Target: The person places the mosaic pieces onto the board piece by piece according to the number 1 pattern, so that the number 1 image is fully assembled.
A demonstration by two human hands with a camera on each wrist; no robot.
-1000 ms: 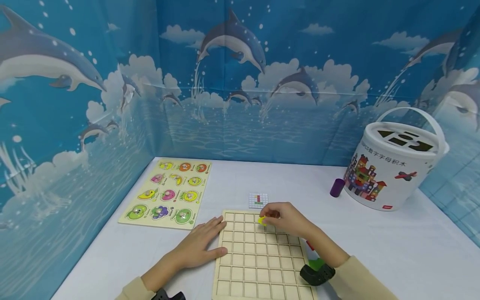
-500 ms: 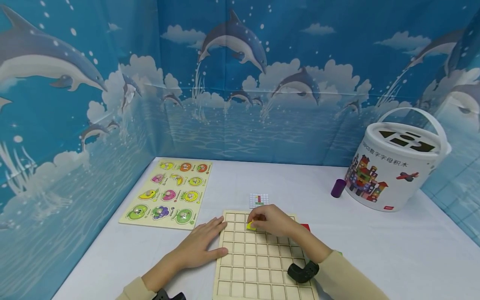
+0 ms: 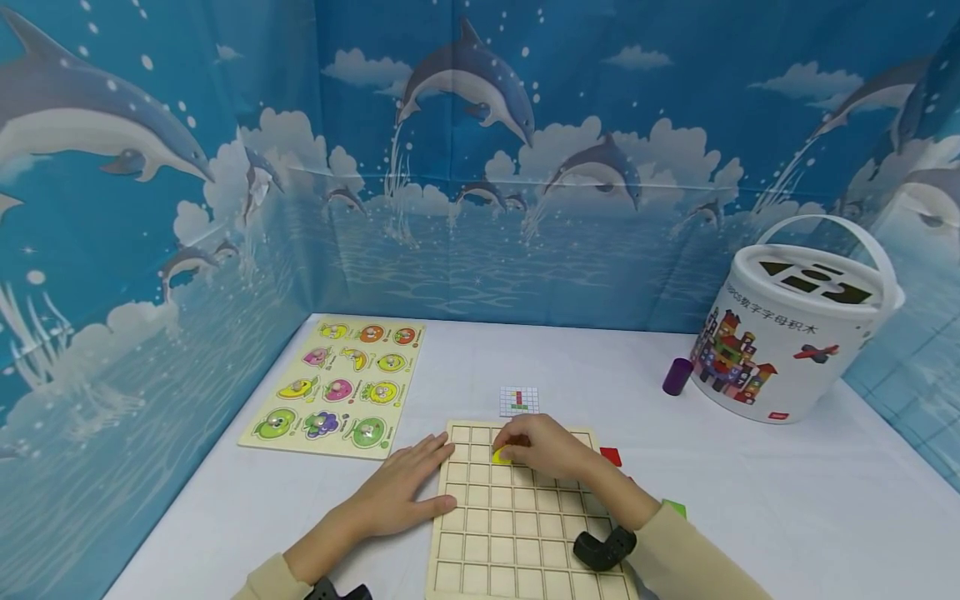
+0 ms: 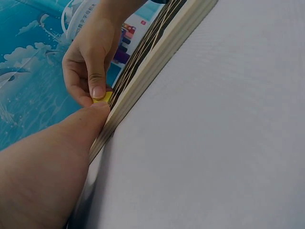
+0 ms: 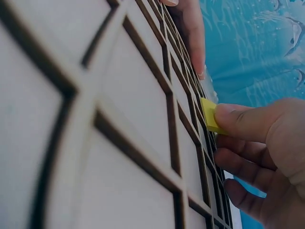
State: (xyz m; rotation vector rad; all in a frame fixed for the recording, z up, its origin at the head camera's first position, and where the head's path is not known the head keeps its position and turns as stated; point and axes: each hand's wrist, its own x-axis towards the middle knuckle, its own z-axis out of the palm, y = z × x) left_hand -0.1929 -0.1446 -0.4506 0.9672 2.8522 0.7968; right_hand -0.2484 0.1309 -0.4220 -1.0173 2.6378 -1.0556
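Pinching a small yellow tile [image 3: 501, 455] between thumb and fingertips, the right hand [image 3: 543, 446] is positioned over the far rows of the wooden grid board [image 3: 517, 533]. The tile is held low against the board, above a cell in the second row from the far edge, left of the board's middle. In the right wrist view the yellow tile [image 5: 209, 116] is seen clamped under the thumb, close to the grid ridges; whether it is seated in a cell cannot be told. In the left wrist view the same tile [image 4: 102, 98] is seen gripped at the fingertips of the right hand [image 4: 90, 59].

The left hand [image 3: 401, 492] is laid flat on the white table [image 3: 787, 500] with fingers straight and relaxed, its fingertips touching the left edge of the board. Nothing is held in it.

A small gridded pattern card [image 3: 518, 401] is placed just beyond the far edge of the board. A red piece [image 3: 611, 456] and a green piece [image 3: 674, 507] are located on the table to the right of the board. A fruit puzzle board [image 3: 337, 387] is placed at the far left. A white bucket [image 3: 787, 333] with a shape-sorting lid stands at the far right, with a purple cylinder [image 3: 677, 376] just beside it.
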